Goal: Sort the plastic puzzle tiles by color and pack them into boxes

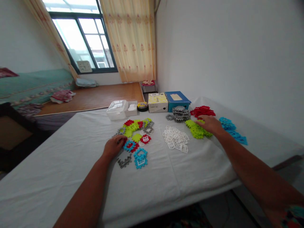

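Note:
On a white-covered table (59,177) lie plastic interlocking tiles sorted by colour. My left hand (114,146) rests at the left edge of a mixed cluster of joined tiles (136,136), fingers curled onto a blue and red piece. My right hand (210,124) lies palm down on a pile of lime green tiles (196,129), fingers bent over them. Beside it sit a red pile (202,110), a grey pile (179,114), a blue pile (232,130) and white window pieces (177,139).
At the table's far edge stand a clear plastic box (117,110), a tape roll (142,106), a yellow-white carton (158,102) and a blue carton (177,99). A white wall runs along the right. A bed, wooden platform and curtained window lie beyond.

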Demonstrator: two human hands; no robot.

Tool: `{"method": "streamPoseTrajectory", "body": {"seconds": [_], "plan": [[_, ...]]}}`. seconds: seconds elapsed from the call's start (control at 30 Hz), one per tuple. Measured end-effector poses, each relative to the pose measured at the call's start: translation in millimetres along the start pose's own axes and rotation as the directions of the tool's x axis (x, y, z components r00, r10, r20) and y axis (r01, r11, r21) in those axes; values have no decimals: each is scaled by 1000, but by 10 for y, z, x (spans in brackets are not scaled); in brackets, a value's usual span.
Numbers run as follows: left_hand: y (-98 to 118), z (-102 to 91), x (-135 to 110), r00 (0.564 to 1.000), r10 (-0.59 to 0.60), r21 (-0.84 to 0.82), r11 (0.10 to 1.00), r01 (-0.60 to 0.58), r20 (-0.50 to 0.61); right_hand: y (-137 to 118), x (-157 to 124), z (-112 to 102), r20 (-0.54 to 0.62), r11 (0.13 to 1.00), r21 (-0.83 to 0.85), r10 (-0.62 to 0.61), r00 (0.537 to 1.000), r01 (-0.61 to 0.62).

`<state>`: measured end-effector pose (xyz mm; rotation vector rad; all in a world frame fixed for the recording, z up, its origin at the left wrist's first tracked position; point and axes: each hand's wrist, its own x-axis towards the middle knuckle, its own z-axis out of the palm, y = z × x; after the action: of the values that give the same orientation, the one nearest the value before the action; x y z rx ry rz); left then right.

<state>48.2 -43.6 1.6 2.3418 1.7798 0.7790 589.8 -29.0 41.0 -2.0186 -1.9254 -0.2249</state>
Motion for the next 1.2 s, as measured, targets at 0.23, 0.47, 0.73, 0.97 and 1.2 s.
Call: {"method": "streamPoseTrajectory", "body": {"seconds": [0.23, 0.47, 0.73, 0.97, 1.2], "plan": [[8, 31, -15, 1000, 29, -34, 999, -29, 0, -1611, -248, 138, 22, 735, 345, -628, 778, 583], [-8, 30, -34, 998, 66, -41, 997, -66, -3, -2791, -164, 372, 67, 556, 373, -815, 576, 743], [-22, 38, -9, 998, 55, -53, 997, -55, -10, -3139, 95, 558, 322, 582, 254, -804, 500, 773], [-63, 35, 0, 999, 54, -79, 995, -54, -3, -3048, -38, 457, 7, 659, 298, -725, 689, 690], [-45, 25, -5, 999, 30, -72, 997, -32, -24, -2895, -69, 622, -44, 682, 437, -635, 771, 586]]}}
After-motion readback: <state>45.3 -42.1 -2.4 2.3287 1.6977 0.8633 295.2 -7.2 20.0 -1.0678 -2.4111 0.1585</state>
